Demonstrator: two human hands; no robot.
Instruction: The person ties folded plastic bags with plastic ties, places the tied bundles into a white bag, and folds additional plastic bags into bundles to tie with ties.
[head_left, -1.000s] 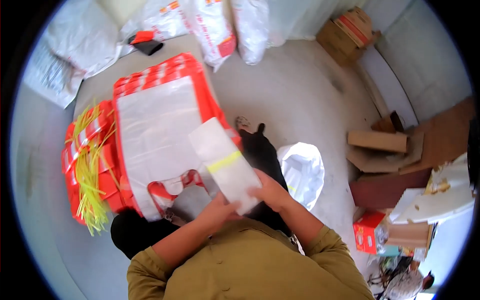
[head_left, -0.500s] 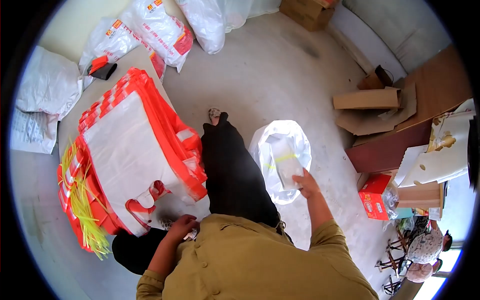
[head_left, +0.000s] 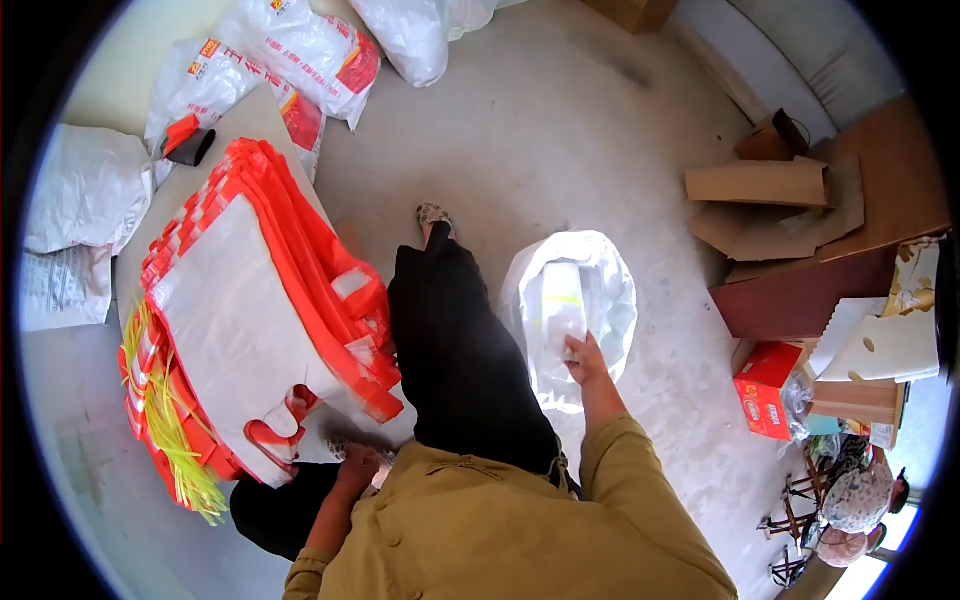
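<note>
My right hand (head_left: 587,360) grips the near end of a white bundle (head_left: 563,300) with a thin yellow band around it. That bundle is held over the mouth of a white plastic sack (head_left: 618,285), which stands open on the floor by my leg. Close to my lap, my left hand (head_left: 360,468) is closed, with something small and pale at its fingers that I cannot make out. To its left lies a thick stack of red-and-white plastic bags (head_left: 240,310). Yellow strips (head_left: 175,430) hang over the stack's near left edge.
A dark and red object (head_left: 188,142) lies on the board beyond the stack. Filled white sacks (head_left: 290,60) lean at the back left. On the right are flattened cardboard (head_left: 770,195), a red box (head_left: 765,390) and, farther off, a person (head_left: 860,495).
My right hand has moved slightly left and the bundle has turned more upright over the sack. My left hand has shifted slightly down, and the whole view has tilted a little.
</note>
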